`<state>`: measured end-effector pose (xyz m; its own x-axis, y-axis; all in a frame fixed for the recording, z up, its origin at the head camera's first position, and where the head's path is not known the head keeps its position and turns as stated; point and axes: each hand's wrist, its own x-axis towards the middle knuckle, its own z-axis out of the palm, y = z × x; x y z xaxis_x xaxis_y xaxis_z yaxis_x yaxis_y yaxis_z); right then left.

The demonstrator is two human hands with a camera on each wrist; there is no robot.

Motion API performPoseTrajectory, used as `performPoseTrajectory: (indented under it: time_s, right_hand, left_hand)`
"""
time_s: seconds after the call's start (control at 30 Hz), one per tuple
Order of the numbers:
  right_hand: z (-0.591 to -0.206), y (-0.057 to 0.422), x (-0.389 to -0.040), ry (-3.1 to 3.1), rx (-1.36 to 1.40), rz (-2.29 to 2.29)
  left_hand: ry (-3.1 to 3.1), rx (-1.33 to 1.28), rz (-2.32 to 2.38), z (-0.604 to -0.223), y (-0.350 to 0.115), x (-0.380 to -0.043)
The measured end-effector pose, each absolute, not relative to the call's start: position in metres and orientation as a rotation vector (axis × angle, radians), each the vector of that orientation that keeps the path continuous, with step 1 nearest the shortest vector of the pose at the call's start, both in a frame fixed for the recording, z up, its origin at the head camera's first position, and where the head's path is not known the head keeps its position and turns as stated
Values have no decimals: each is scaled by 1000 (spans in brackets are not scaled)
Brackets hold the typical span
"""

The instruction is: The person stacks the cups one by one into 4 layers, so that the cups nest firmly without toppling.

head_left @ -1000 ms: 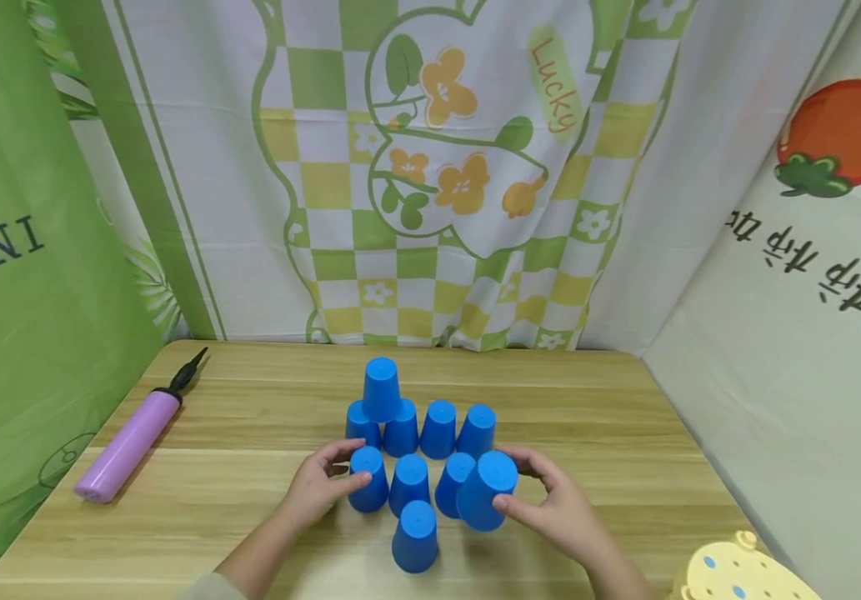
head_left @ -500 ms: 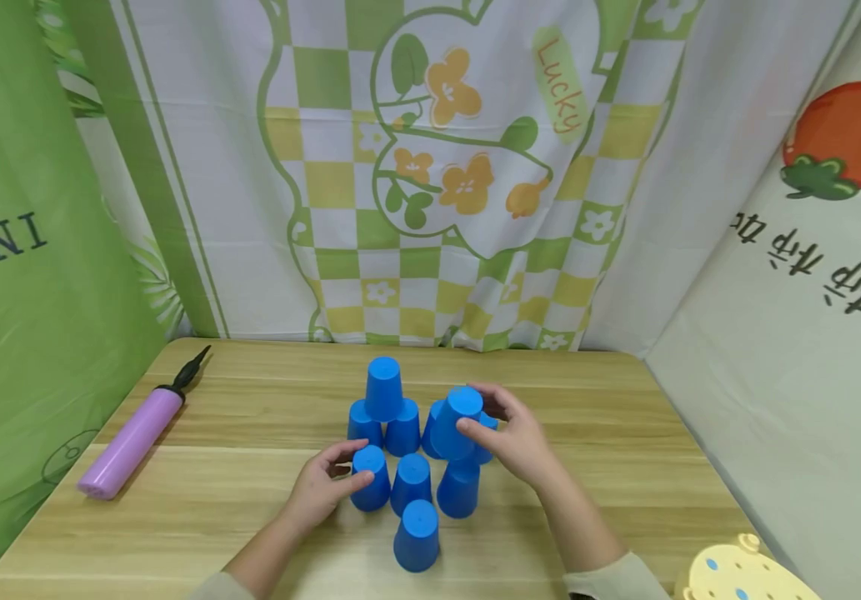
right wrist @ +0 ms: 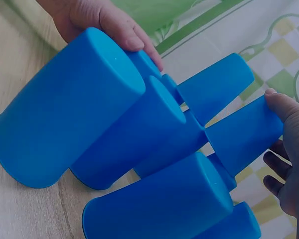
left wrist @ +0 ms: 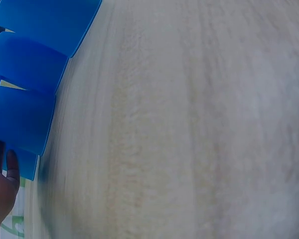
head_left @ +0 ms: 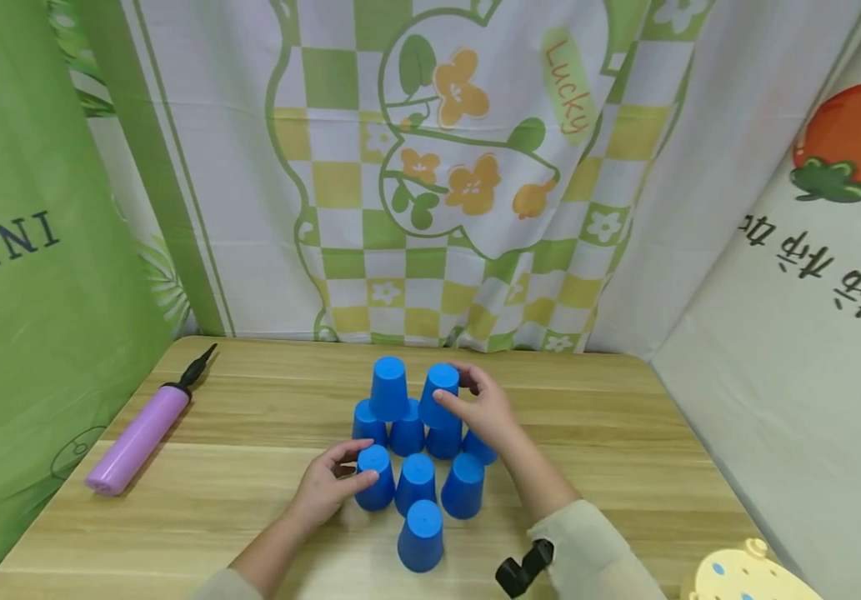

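Several blue cups stand upside down on the table. My right hand [head_left: 486, 408] pinches one blue cup [head_left: 441, 396] between thumb and fingers, at the top of the back row. That cup sits over the back-row cups, beside another raised cup [head_left: 389, 389]. My left hand [head_left: 325, 485] holds the left cup [head_left: 374, 477] of the middle row, thumb in front and fingers behind. Beside it stand a middle cup [head_left: 416, 485] and a right cup [head_left: 463, 486]. A single cup [head_left: 421, 536] stands nearest me. In the right wrist view the held cup [right wrist: 246, 132] is tilted by the camera angle.
A purple hand pump [head_left: 141, 437] with a black nozzle lies at the table's left. A pale yellow spotted object [head_left: 748, 575] is at the lower right corner. Patterned curtains [head_left: 453, 183] hang behind the wooden table [head_left: 588, 400].
My right hand has carried its cup from the right of the middle row up and back, onto the back row beside the other raised cup. The left hand has stayed at its cup.
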<state>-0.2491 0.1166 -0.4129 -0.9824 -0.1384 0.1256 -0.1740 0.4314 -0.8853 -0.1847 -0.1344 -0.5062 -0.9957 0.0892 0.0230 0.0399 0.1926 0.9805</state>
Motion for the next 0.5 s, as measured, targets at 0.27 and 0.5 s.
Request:
performPoseTrajectory:
  time_s: [0.27, 0.5]
  right_hand:
    - [-416, 110, -257, -2635, 279, 1647]
    - [-418, 106, -259, -2641, 292, 1636]
  left_hand:
    - [2378, 108, 1976, -505, -133, -185]
    - [2388, 106, 1977, -506, -133, -185]
